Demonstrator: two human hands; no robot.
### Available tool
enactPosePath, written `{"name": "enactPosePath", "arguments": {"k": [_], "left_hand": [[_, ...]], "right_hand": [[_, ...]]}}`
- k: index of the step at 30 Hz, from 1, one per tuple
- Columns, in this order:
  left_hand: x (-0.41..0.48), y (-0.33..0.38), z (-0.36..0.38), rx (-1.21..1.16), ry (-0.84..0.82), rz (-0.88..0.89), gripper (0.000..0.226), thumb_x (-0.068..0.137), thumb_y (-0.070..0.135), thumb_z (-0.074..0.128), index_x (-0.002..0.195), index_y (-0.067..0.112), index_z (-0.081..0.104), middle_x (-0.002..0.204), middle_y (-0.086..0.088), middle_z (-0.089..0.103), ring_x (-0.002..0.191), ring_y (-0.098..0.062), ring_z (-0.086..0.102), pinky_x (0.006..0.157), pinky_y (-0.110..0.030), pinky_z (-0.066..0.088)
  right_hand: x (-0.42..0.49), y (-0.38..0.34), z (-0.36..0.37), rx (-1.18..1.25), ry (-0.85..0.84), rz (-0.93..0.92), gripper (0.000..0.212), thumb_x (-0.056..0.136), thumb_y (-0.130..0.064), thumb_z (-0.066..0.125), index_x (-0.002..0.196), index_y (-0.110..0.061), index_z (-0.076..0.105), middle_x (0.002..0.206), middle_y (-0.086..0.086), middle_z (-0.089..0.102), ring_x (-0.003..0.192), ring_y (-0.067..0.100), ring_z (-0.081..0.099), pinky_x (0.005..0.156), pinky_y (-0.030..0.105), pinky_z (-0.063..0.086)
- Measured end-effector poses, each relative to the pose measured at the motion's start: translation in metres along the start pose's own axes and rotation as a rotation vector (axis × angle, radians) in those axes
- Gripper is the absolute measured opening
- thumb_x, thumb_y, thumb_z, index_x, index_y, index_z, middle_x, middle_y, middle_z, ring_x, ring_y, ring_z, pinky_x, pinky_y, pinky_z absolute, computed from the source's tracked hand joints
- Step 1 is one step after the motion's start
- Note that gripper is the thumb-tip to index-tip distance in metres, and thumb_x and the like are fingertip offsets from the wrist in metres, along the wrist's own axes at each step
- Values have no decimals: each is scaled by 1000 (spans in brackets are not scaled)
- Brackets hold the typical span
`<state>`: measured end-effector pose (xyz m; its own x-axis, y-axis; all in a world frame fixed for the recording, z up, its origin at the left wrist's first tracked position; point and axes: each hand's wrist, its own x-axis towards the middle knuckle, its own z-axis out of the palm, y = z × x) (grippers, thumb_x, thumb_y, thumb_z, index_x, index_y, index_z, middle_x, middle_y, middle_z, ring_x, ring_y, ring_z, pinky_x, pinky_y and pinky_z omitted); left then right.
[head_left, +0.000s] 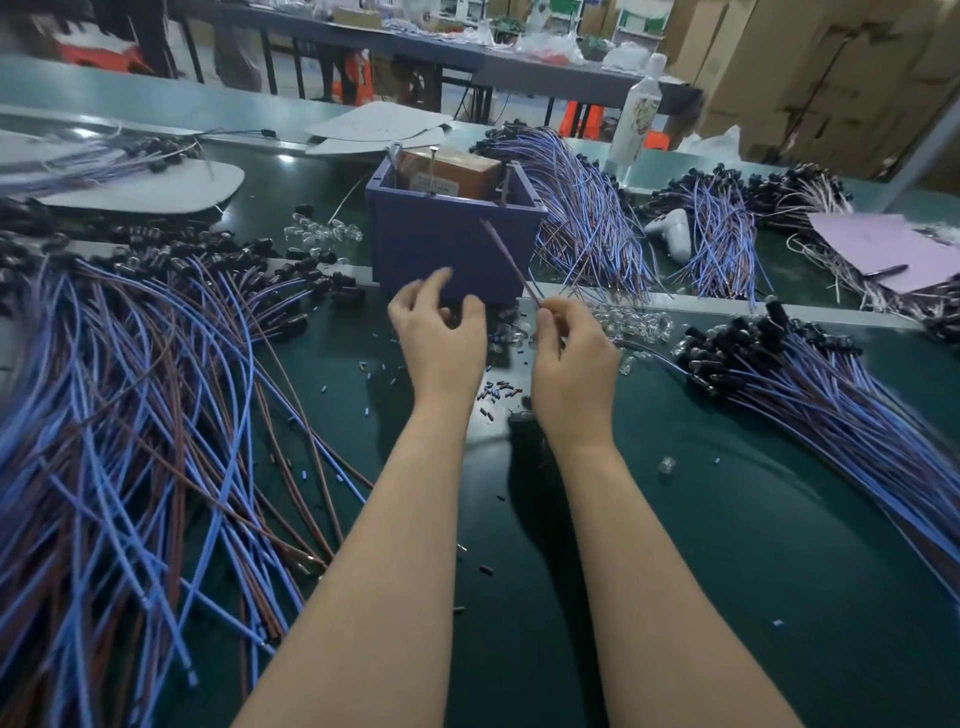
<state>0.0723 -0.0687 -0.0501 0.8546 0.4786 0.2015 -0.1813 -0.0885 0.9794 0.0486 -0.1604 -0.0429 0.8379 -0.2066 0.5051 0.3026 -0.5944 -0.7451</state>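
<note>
Here, the right hand (569, 358) pinches a thin wire (511, 262) before the purple box (452, 244).
The wire slants up and left from that clamped grip, above the green bench (727, 519); the left hand (441, 338) hovers just beside, its grip apart, fingers loosely spread.

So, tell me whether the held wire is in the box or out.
Out: the right hand pinches the wire, which slants up outside the purple box.

Thin wire (511, 262) pinched by right hand (571, 364); left hand (441, 332) loosely curled beside it, before purple box (447, 244) on desk (727, 493).
</note>
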Motion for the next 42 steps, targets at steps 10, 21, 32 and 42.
{"name": "enactPosePath", "arguments": {"k": [10,21,32,42], "left_hand": [[-4,4,2,-50,-272,67,17,95,17,56,97,9,70,126,-10,51,113,-4,48,98,-18,41],[-2,4,2,-280,-91,-66,15,96,14,54,85,12,64,71,2,61,61,-5,55,63,-21,47],[-7,3,6,-239,-188,-98,19,98,13,48,82,15,58,78,-2,67,76,-21,65,76,-37,53],[0,0,1,-200,-7,-112,21,99,14,45,87,9,61,60,3,60,46,2,56,61,-18,47]], "right_hand": [[0,2,-2,77,-97,44,10,94,-16,55,94,-12,64,77,-10,62,76,12,60,72,11,43],[-5,0,2,-24,-149,-38,14,91,-15,59,96,-11,70,84,4,72,78,19,62,76,34,48],[-1,1,3,217,35,247,13,95,-13,51,86,-16,60,85,4,72,86,21,67,87,41,50],[-7,-1,8,46,-131,123,34,96,-12,47,130,-12,53,93,9,72,91,25,65,89,34,46]]}}
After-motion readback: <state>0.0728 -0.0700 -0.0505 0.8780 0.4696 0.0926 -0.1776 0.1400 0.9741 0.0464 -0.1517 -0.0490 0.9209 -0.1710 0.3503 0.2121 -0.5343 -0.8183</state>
